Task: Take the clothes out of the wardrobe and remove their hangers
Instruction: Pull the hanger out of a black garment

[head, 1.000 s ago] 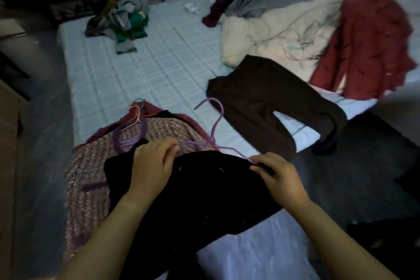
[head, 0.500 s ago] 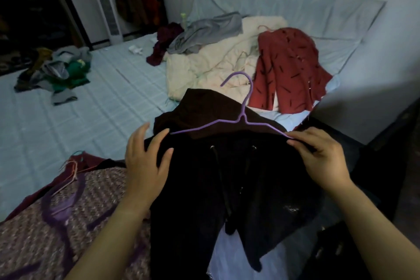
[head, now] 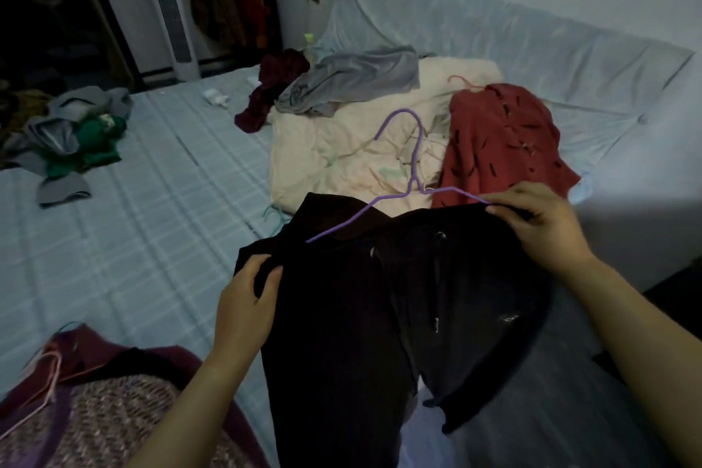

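A black garment (head: 399, 308) hangs in front of me over the bed, still on a purple wire hanger (head: 412, 163). My right hand (head: 539, 228) pinches the hanger's right end together with the garment's shoulder. My left hand (head: 247, 300) grips the garment's left edge below the hanger's left arm, which sticks out bare of the cloth. A pink tweed garment (head: 114, 426) on another hanger lies at the lower left. Behind the black garment lies a dark brown garment (head: 334, 217).
The bed (head: 152, 201) has a pale checked sheet. A cream duvet (head: 342, 152), a red top (head: 501, 141) on a hanger and a grey garment (head: 353, 84) lie at its far side. A grey and green pile (head: 76, 133) sits at left. A white tower fan (head: 171, 19) stands by the wardrobe.
I have lifted the black garment up off the bed and my view has risen. My left hand went from open to gripping the garment's left edge, and the hanger's left arm has come free.
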`<state>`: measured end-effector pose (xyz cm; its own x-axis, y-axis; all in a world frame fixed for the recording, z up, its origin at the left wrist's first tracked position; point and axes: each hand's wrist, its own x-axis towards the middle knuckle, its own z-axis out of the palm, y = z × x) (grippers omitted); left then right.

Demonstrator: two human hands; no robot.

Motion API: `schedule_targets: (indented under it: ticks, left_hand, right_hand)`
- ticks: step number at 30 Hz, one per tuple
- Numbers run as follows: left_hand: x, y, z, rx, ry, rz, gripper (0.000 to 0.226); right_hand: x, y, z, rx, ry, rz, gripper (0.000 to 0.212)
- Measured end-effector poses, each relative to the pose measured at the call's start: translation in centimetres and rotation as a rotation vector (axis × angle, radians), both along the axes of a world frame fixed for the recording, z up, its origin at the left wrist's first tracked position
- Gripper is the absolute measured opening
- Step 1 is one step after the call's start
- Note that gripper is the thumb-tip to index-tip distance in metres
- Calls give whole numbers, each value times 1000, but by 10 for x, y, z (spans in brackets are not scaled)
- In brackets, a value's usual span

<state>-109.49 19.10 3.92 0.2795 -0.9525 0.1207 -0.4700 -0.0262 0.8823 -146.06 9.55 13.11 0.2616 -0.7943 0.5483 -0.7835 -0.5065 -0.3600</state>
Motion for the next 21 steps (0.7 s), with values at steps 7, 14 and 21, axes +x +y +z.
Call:
schedule_targets:
  ticks: [7, 14, 21]
  left_hand:
    - [36, -63, -34, 160, -127, 263, 13]
    - [60, -139, -81, 363, -269, 447, 21]
    - [44, -143, -124, 576, -356, 332, 46]
  right_hand:
    - [70, -155, -81, 270, 0, 202, 18]
    - [139, -301, -163, 491, 171, 355, 19]
    - [182, -291, -225, 646, 589, 372, 53]
